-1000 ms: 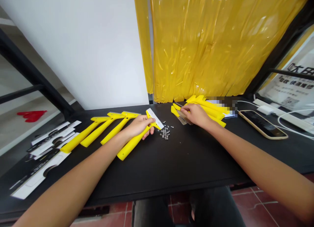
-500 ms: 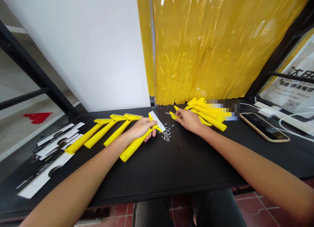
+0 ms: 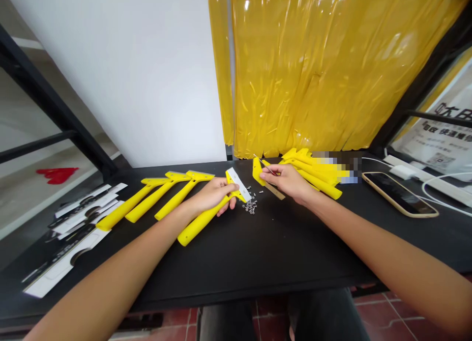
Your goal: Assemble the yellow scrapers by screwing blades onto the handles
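My left hand (image 3: 219,196) is closed round the yellow handle (image 3: 201,224) of a scraper. A pale flat blade (image 3: 239,183) lies across its head, under my thumb. My right hand (image 3: 287,180) pinches a small yellow plate (image 3: 257,170) at its lower edge. A thin metal tool (image 3: 266,165), its kind unclear, also sits in the right fingers, tip pointing up and left. Under those fingers a tan strip (image 3: 276,192) shows; whether it is held or lies on the table, I cannot tell. Loose screws and nuts (image 3: 250,206) are heaped between my hands.
Several yellow scrapers (image 3: 175,198) lie in a row at left, beside white-and-black cardboard sleeves (image 3: 66,262). More yellow handles (image 3: 319,180) are piled at right, near a phone (image 3: 400,193) and white cables. A yellow plastic curtain (image 3: 295,85) hangs behind the black table (image 3: 258,262).
My right hand has turned and lifted the small yellow plate upright, a little to the left. The tan strip has come into view. My left hand and its scraper have barely shifted.
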`<state>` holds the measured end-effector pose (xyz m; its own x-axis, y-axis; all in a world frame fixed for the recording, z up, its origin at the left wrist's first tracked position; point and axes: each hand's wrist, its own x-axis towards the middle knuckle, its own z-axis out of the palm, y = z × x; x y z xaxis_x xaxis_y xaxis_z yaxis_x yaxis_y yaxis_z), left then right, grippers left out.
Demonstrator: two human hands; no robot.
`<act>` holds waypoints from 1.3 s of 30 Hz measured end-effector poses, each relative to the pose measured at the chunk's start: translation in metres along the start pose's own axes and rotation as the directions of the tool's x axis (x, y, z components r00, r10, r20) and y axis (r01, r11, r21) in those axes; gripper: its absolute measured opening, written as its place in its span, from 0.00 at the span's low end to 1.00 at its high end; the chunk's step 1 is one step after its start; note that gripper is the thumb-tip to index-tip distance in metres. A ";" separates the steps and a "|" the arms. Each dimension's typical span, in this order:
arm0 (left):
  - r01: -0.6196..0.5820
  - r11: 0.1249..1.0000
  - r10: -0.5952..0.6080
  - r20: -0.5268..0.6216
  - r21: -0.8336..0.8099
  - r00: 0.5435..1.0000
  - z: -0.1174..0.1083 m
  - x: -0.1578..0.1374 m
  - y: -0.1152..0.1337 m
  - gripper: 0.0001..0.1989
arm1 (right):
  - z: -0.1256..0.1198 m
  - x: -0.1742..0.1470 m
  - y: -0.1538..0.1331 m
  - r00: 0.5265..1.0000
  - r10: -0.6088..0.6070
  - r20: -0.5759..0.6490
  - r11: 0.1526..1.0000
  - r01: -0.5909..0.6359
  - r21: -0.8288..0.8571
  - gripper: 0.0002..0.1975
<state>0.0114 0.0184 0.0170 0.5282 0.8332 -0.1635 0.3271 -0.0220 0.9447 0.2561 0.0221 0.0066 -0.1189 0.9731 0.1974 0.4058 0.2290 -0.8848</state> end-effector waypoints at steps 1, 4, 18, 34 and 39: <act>-0.004 1.000 0.004 0.006 0.008 1.000 0.002 -0.001 0.001 0.14 | 0.001 -0.004 -0.005 0.999 0.030 0.032 0.992 -0.034 0.118 0.16; -0.010 1.000 0.010 0.025 0.010 1.000 0.008 -0.004 0.004 0.13 | 0.008 -0.015 -0.016 0.979 0.096 0.178 0.948 -0.144 0.285 0.20; 0.028 0.957 0.020 0.163 -0.289 0.986 0.015 -0.010 0.002 0.14 | 0.026 -0.023 -0.011 0.983 -0.095 0.155 0.962 0.051 0.267 0.17; -0.034 0.993 0.062 0.255 -0.114 0.965 0.015 -0.015 0.007 0.12 | 0.028 -0.028 -0.017 0.976 -0.008 0.217 0.981 -0.035 0.192 0.18; 0.000 0.992 0.037 0.295 -0.125 0.955 0.009 -0.016 0.008 0.13 | 0.024 -0.029 -0.019 0.947 0.060 0.316 0.949 -0.153 0.277 0.19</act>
<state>0.0130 -0.0003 0.0249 0.7476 0.6318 -0.2047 0.2265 0.0471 0.9729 0.2300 -0.0109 0.0072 -0.3749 0.9271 0.0000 0.1519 0.0614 -0.9865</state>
